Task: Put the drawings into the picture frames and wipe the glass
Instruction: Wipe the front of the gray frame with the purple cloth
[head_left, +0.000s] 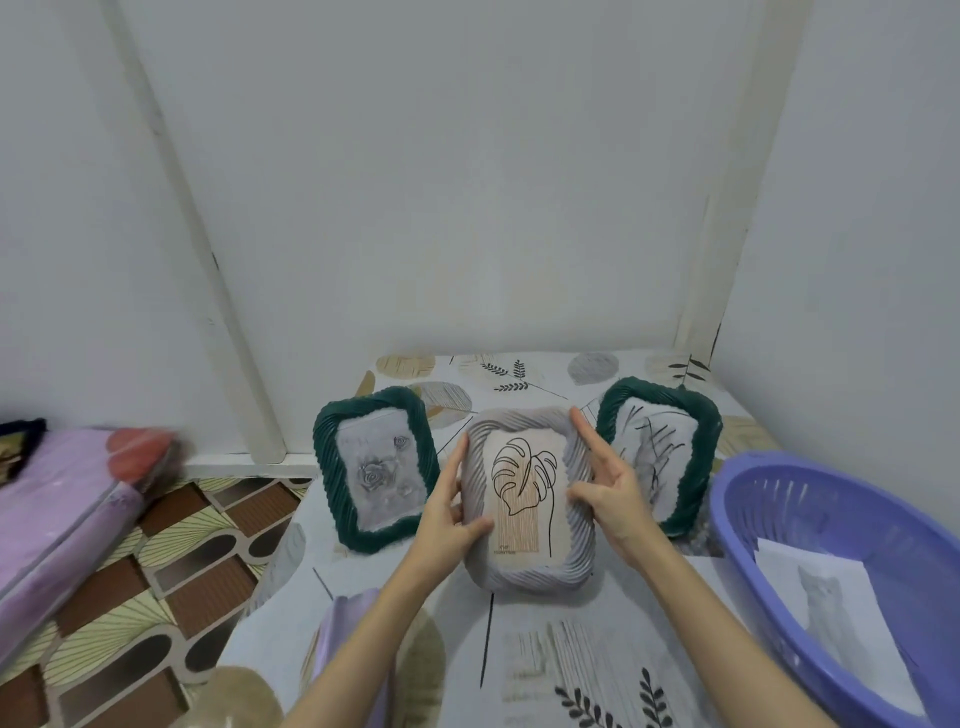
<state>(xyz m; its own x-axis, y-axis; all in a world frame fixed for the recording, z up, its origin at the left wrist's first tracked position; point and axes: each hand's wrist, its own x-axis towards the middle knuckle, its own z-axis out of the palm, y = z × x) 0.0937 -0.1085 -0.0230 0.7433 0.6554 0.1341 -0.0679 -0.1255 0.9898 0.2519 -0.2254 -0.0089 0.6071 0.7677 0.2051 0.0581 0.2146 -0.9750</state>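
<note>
A grey frame (527, 499) with ribbed edges is held upright on the table (561, 649), just below the centre of the picture. It holds a leaf drawing (522, 493) — a black line sketch over tan stripes. The frame's left edge is gripped by the left hand (447, 512), with the thumb curled onto the front near the lower left corner and the fingers laid along the side. The right edge is held by the right hand (610, 488); its index finger is stretched up along the frame's upper right side, and the other fingers are bent against the rim.

Two green frames are stood behind it on the table. The left green frame (376, 467) shows a grey rose drawing (379, 470), and it is set just beside the left hand. The right green frame (660, 452) is partly hidden by the right hand, and a sketch (652, 447) of dark leaves is seen inside it.

At the lower right a purple basket (810, 525) is seen on the table, with white paper (836, 613) lying in it. A purple cloth (353, 649) is seen at the table's near edge, under the left forearm. At the left edge of the picture a pink bundle (62, 509) is seen — blurred.
</note>
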